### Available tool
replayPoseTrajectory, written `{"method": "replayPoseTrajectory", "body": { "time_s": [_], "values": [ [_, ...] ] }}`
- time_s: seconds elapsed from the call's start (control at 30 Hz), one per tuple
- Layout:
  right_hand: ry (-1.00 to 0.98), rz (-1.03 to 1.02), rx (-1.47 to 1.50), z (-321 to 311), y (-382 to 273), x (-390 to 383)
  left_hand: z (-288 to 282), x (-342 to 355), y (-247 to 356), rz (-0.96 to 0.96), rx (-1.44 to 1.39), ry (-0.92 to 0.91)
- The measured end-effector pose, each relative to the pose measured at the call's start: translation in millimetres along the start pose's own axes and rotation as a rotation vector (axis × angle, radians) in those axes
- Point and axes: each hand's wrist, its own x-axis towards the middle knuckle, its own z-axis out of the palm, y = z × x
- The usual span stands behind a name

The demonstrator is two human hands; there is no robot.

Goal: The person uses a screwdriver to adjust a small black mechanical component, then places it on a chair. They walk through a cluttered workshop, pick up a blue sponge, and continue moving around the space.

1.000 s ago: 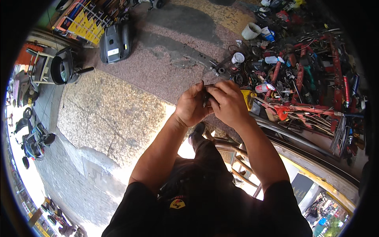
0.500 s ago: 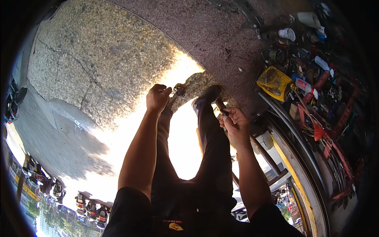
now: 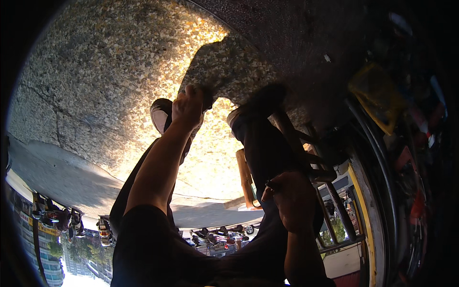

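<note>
My left hand [image 3: 188, 107] is out in front, above the speckled ground, its fingers curled. A dark object [image 3: 207, 99] sits against the fingers on the right, its kind lost in shadow. My right hand [image 3: 292, 198] lies in shade close over my right thigh, fingers folded. From between its thumb and fingers pokes the tip of a small dark object [image 3: 271, 184], too dim to name. The rest of it is hidden inside the hand. Below the left hand shows a dark shoe with a pale side [image 3: 161, 115].
A wooden stool or frame [image 3: 311, 158] stands beside my right leg, and a piece of wood [image 3: 246, 174] lies between my legs. Shaded clutter at the right includes a yellow container [image 3: 377, 95] and a curved grey pipe [image 3: 377, 153]. Parked motorbikes [image 3: 57, 217] line the far street.
My right hand has drawn back toward my body, down to the thigh. My left hand has closed in around a dark object. My left leg has swung outward, and the picture is darker.
</note>
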Motion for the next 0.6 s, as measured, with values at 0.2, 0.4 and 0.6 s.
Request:
{"method": "replayPoseTrajectory", "body": {
  "time_s": [0.2,0.4,0.6],
  "values": [
    [-0.024,-0.066,0.089,-5.0,0.9,3.1,-50.5,12.5,3.1,-0.168,-0.091,-0.272],
    [0.006,-0.278,-0.029,-5.7,-3.7,-23.9,-154.8,-51.0,16.6,-0.16,-1.397,-0.538],
    [-0.11,-0.642,-0.175,7.0,-107.5,-148.2,-313.2,-185.7,61.9,0.084,-1.751,-0.451]
  ]
}}
